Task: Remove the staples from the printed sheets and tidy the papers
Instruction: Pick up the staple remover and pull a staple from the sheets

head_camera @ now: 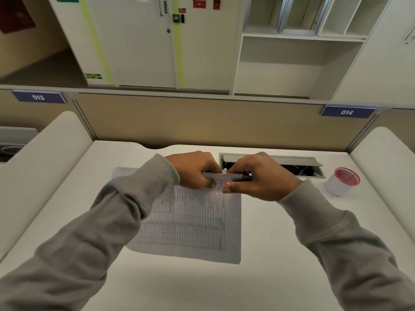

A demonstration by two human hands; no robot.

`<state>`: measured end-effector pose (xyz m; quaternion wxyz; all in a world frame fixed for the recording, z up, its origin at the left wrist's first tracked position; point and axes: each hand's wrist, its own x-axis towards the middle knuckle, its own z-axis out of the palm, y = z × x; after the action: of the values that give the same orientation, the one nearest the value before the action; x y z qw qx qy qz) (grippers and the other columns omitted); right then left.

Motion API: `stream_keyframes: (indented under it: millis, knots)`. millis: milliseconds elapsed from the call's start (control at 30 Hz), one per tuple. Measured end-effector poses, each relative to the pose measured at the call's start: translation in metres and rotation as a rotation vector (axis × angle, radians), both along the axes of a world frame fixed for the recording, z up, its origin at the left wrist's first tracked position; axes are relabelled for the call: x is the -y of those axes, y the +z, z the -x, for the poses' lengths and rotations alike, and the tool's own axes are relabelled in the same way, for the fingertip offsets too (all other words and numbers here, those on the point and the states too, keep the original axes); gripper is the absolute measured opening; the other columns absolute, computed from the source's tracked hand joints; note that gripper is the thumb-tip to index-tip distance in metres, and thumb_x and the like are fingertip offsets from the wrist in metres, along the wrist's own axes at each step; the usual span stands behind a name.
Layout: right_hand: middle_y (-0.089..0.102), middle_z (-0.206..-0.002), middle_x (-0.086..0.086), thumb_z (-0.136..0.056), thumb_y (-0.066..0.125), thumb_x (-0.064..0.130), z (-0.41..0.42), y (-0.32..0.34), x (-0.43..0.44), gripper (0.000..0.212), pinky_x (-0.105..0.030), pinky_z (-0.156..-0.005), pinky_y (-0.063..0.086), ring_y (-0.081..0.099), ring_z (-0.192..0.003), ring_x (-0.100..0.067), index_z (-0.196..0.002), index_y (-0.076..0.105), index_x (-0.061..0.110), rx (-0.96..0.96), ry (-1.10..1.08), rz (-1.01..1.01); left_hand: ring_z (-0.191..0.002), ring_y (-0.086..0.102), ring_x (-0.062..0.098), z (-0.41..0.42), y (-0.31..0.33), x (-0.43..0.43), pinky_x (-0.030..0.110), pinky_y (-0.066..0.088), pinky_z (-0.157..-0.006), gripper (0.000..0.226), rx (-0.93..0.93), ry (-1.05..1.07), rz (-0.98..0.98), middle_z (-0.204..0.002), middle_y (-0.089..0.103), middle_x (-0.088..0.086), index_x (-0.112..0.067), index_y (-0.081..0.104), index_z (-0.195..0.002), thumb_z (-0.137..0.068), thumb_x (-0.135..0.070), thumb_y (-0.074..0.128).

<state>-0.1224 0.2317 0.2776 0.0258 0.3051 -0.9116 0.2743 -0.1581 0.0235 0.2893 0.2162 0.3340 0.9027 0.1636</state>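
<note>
Far corner of printed sheets was pinched up by left hand, presumably steadying it while right hand, fingers curled round a dark tool, worked there.

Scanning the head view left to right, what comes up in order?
013 sign → left hand → right hand → white tub with red rim. The printed sheets, dark tool and cable hatch overlap the hands, so they are left out.
</note>
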Motion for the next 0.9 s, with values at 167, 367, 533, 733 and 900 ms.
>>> stream_keyframes:
  millis: [167,367,533,733,900]
  knots:
    - [0.065,-0.073,0.009,-0.078,0.077,0.048,0.002,-0.001,0.001,0.029,-0.034,-0.065,0.051,0.058,-0.069,-0.013,-0.090,0.077,0.021,-0.023,0.003,-0.085,-0.067,0.056,0.002,0.001,-0.004,-0.002,0.021,0.041,-0.064,0.016,0.015,0.006,0.012,-0.076,0.064,-0.019,-0.029,0.073,-0.104,-0.093,-0.022,0.062]
    - [0.072,-0.078,0.008,-0.080,0.074,0.048,0.008,-0.007,-0.004,0.028,-0.035,-0.066,0.054,0.062,-0.070,-0.011,-0.093,0.078,0.023,0.005,0.001,-0.096,-0.058,0.052,0.001,0.006,-0.012,-0.004,0.020,0.040,-0.061,0.014,0.039,-0.007,-0.029,-0.069,0.062,-0.018,-0.033,0.069,-0.088,-0.094,-0.022,0.062]
    - [0.072,-0.079,-0.006,-0.083,0.071,0.041,0.013,-0.020,-0.023,0.031,-0.027,-0.053,0.044,0.057,-0.063,-0.013,-0.099,0.077,0.015,0.295,-0.123,0.499,-0.058,0.053,0.008,0.014,-0.016,0.008,0.036,0.047,-0.061,0.014,0.088,0.046,-0.158,-0.070,0.065,-0.002,-0.025,0.069,-0.081,-0.093,-0.023,0.063]
    - [0.069,-0.094,-0.011,-0.089,0.060,0.054,0.025,-0.061,-0.044,0.057,-0.019,-0.040,0.034,0.053,-0.061,-0.014,-0.115,0.066,0.004,0.842,-0.480,1.285,-0.093,0.070,0.017,0.013,-0.031,0.022,0.031,0.055,-0.083,0.014,0.268,0.114,-0.542,-0.099,0.073,-0.003,-0.019,0.068,-0.109,-0.098,-0.015,0.061]
    - [0.066,-0.097,-0.005,-0.089,0.068,0.042,0.035,-0.109,-0.054,0.042,-0.022,-0.049,0.040,0.051,-0.065,-0.013,-0.115,0.064,0.009,0.968,-0.652,1.287,-0.104,0.070,0.023,0.008,-0.047,0.022,0.035,0.056,-0.091,0.026,0.349,0.229,-0.702,-0.114,0.072,0.003,-0.018,0.061,-0.126,-0.101,-0.022,0.055]
